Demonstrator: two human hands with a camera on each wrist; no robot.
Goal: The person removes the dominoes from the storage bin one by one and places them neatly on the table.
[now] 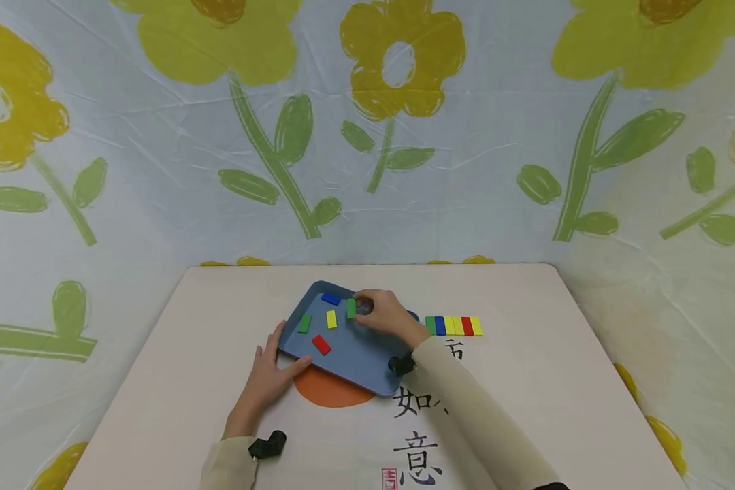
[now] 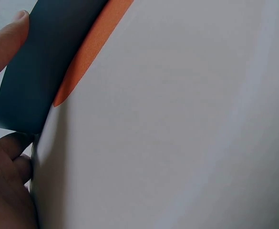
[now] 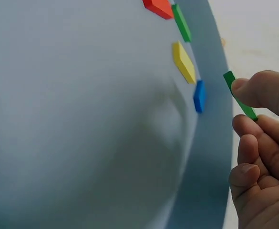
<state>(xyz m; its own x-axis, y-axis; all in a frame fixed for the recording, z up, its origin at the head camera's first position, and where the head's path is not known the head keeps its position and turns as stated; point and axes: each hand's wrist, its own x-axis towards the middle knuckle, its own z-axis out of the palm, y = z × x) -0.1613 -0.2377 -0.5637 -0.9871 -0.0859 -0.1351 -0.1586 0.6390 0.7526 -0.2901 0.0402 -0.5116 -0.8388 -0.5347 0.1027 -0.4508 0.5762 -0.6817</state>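
A blue-grey rectangular tray (image 1: 361, 354) lies at an angle in the middle of the head view. My left hand (image 1: 269, 378) grips its left corner, the thumb (image 2: 15, 36) against the tray's side wall in the left wrist view. Above the tray, my right hand (image 1: 382, 313) pinches a small green tile (image 3: 240, 95) between thumb and fingertips. On the tray floor lie a blue tile (image 1: 331, 299), a yellow tile (image 1: 331, 319), a second green tile (image 1: 304, 324) and a red tile (image 1: 321, 345), all apart from one another.
Right of the tray, a row of coloured tiles (image 1: 454, 326) stands side by side on the pale table (image 1: 527, 395). An orange disc print (image 1: 333, 391) shows partly from under the tray. Black brush characters (image 1: 418, 459) mark the front. A flowered cloth (image 1: 465, 204) hangs behind.
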